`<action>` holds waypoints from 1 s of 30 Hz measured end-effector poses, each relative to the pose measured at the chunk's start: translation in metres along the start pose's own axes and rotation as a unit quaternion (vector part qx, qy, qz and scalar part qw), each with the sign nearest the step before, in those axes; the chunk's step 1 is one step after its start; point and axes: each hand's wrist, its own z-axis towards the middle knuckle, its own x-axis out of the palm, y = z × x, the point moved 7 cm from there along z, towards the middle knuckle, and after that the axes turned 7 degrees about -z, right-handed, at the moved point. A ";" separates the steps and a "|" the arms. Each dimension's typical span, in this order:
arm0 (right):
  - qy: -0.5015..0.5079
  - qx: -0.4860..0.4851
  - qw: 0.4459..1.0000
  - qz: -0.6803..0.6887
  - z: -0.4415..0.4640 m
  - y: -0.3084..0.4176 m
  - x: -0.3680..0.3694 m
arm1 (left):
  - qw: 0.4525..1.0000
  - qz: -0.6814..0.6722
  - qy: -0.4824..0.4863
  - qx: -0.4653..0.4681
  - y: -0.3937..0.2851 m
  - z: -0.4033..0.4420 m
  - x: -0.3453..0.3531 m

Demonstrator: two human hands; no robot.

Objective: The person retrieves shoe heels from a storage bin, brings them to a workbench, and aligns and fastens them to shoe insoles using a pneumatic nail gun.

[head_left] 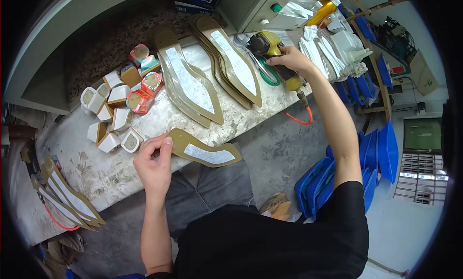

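My left hand [153, 166] pinches a shoe insole [208, 155] by its narrow end, thumb on top. The insole is olive-brown with a pale grey patch and hangs over the table's front edge, above my lap. On the right, my right hand [291, 61] is closed around the handle of a yellow and black air tool [268, 42], whose fingers' far side is hidden. A red hose [308, 116] joins the tool at a metal fitting. Beside the tool lie green-handled scissors [271, 77]. Two stacks of similar insoles, one left [185, 81] and one right [234, 67], lie between my hands.
Several white and patterned shoe heels [115, 98] cluster on the worktable [87, 166]. More insoles [72, 194] lie at the far left. White strips [325, 55] and a yellow bottle [325, 10] stand at the right. Blue bins [318, 185] are on the floor. A machine housing [62, 33] overhangs the table's back.
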 end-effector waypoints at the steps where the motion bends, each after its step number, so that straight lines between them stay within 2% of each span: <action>1: 0.012 0.021 1.000 0.008 0.000 -0.004 -0.002 | 1.000 -0.001 0.002 0.000 0.000 0.000 0.000; 3: 0.036 0.064 0.997 0.021 -0.005 -0.009 -0.004 | 1.000 -0.007 0.005 -0.003 0.001 0.001 -0.002; 5: -0.010 0.063 0.997 0.034 -0.079 0.047 -0.038 | 1.000 -0.014 -0.004 0.014 0.003 0.002 -0.002; 6: 0.005 0.049 0.998 0.039 -0.097 0.052 -0.043 | 1.000 -0.013 -0.021 0.005 0.002 0.003 -0.005; 8: 0.019 -0.016 0.986 0.164 -0.146 0.076 -0.033 | 0.999 -0.008 0.000 0.033 -0.005 0.004 -0.007; 11: 0.071 -0.041 0.971 0.224 -0.210 0.117 -0.002 | 0.999 0.019 -0.029 0.027 -0.004 0.007 -0.006; 13: 0.093 -0.151 0.944 0.278 -0.233 0.136 0.026 | 0.999 0.004 -0.034 0.034 -0.008 0.007 -0.003; 15: 0.132 -0.227 0.928 0.264 -0.243 0.160 0.051 | 0.999 0.003 -0.035 0.039 -0.008 0.008 -0.003; 16: 0.132 -0.227 0.929 0.260 -0.244 0.165 0.055 | 0.999 0.003 -0.033 0.043 -0.007 0.008 -0.002; 18: 0.196 -0.245 0.934 0.173 -0.246 0.177 0.072 | 0.998 0.004 -0.034 0.053 -0.009 0.009 -0.002; 24: 0.191 -0.240 0.938 0.160 -0.231 0.189 0.092 | 0.997 0.026 -0.033 0.059 -0.014 0.011 -0.003; 28: 0.157 -0.301 0.930 0.142 -0.239 0.191 0.092 | 0.996 0.025 -0.038 0.073 -0.013 0.010 -0.002; 30: 0.155 -0.288 0.935 0.138 -0.243 0.188 0.091 | 0.997 0.023 -0.033 0.073 -0.012 0.008 0.001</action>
